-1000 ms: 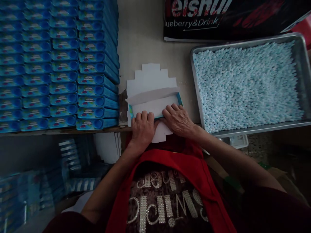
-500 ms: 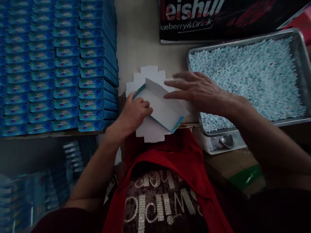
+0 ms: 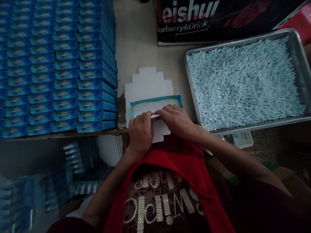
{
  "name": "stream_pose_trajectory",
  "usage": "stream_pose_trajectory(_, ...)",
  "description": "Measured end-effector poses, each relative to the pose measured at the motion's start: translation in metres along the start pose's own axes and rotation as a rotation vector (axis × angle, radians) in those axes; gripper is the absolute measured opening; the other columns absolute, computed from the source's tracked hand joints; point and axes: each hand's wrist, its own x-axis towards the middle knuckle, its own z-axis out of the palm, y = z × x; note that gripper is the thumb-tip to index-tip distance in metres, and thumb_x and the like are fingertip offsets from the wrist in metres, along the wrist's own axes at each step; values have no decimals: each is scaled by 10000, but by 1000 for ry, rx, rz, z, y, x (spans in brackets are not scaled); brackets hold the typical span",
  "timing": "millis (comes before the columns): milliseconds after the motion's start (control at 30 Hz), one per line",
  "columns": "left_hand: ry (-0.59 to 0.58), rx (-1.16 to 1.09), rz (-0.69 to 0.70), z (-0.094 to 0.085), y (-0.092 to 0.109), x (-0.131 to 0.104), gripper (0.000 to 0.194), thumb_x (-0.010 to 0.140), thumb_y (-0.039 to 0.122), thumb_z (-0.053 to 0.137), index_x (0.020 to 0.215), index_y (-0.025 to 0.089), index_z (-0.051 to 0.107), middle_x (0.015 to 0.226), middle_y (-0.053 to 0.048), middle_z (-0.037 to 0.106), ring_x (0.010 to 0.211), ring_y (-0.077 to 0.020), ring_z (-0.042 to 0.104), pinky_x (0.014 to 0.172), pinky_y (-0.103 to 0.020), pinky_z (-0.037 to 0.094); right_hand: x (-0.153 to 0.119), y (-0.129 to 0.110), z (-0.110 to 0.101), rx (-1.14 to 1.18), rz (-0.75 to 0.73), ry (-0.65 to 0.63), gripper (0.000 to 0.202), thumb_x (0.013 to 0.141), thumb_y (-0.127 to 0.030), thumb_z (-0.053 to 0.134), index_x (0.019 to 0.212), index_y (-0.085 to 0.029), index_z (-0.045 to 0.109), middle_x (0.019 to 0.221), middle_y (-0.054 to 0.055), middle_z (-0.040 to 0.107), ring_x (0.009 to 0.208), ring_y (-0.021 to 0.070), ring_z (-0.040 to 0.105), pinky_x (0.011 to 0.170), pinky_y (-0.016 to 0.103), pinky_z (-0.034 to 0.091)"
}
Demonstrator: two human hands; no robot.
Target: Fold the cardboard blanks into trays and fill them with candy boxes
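Note:
A shallow open cardboard box (image 3: 148, 106), white inside with blue-green rims, lies square to me at the front edge of the table. My left hand (image 3: 141, 131) grips its near wall left of the middle, fingers curled over the edge. On the same wall, my right hand (image 3: 178, 121) has its fingers bent and pressed close beside the left fingertips. Both thumbs are mostly hidden. Beneath the box rests a flat white card sheet (image 3: 150, 84) with stepped edges, part of it sticking out over the table edge.
Tall rows of blue packets (image 3: 65, 84) stand on the left. To the right is a metal tray (image 3: 190, 82) full of small pale blue and white pellets (image 3: 243, 87). A black printed carton (image 3: 189, 32) sits at the back, and a white plastic basket (image 3: 244, 139) shows below the tray.
The box has turned from a slanted, tilted position to lie straight on the card sheet. My right hand came down from the right onto its near wall; my left hand moved nearer to me.

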Motion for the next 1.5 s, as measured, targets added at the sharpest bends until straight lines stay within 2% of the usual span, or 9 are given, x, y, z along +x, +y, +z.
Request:
stream_pose_trajectory(200,-108,-145,-77,27,-33,50,149,1070,364,587,1071,223,638,980,-62,734,947,-273,690,832,-369,489,-19,15,30,-65,-20,85,316,1089,-219,479,1328,-191,684,1229,147,655,1190,308,519,1005,449,458)
stream_pose_trajectory(367,174,31,166,34,-45,22,248,1074,417,568,986,213,679,1119,-129,704,1070,-323,615,945,-459,454,-30,13,46,-97,32,68,306,1071,-167,480,1310,-160,672,1201,152,640,1115,301,481,936,434,453)
stream_pose_trajectory(567,35,180,243,37,-50,4,223,1067,417,525,1004,284,693,973,-125,692,916,-370,605,769,-501,418,-17,7,39,-182,49,-66,118,1078,-262,557,1007,-208,634,994,75,636,937,267,470,811,426,370)
stream_pose_trajectory(933,238,151,481,32,-74,13,426,1025,494,597,668,291,484,655,-55,620,661,-309,610,627,-436,382,-4,-2,32,-154,98,-126,265,1067,-470,595,1033,-216,663,956,103,696,890,279,587,698,411,339)
stream_pose_trajectory(1067,430,-54,472,23,-75,34,507,876,787,676,836,283,646,833,-64,682,853,-319,658,832,-487,488,-8,29,-14,-203,-196,-76,181,1095,-266,514,1091,-219,689,919,61,678,862,231,532,737,394,359)
stream_pose_trajectory(1167,598,-240,305,13,-70,86,752,830,874,653,1213,228,676,1229,-154,670,1218,-375,618,1119,-551,442,22,77,-85,-413,-19,136,341,1128,-248,390,1201,-255,723,952,69,692,955,239,548,833,407,372)
stream_pose_trajectory(1267,402,-157,100,7,-63,157,784,835,719,787,1381,182,616,1393,-207,602,1365,-412,524,1189,-553,394,85,134,-164,-604,315,285,508,1157,-357,271,1246,-207,748,1165,137,703,1203,346,568,988,550,402)
stream_pose_trajectory(1367,80,18,-53,5,-65,211,865,711,606,940,1403,185,636,1471,-224,559,1396,-473,470,1132,-576,444,150,179,-213,-623,368,320,569,1164,-389,249,1434,-94,653,1451,202,604,1483,427,433,1168,650,319)
stream_pose_trajectory(1500,-61,55,-18,7,-77,227,755,717,531,961,1346,203,703,1383,-179,613,1332,-428,532,1104,-518,488,175,178,-190,-458,526,362,515,1083,-341,506,1545,-118,555,1671,211,410,1587,463,318,1229,673,326)
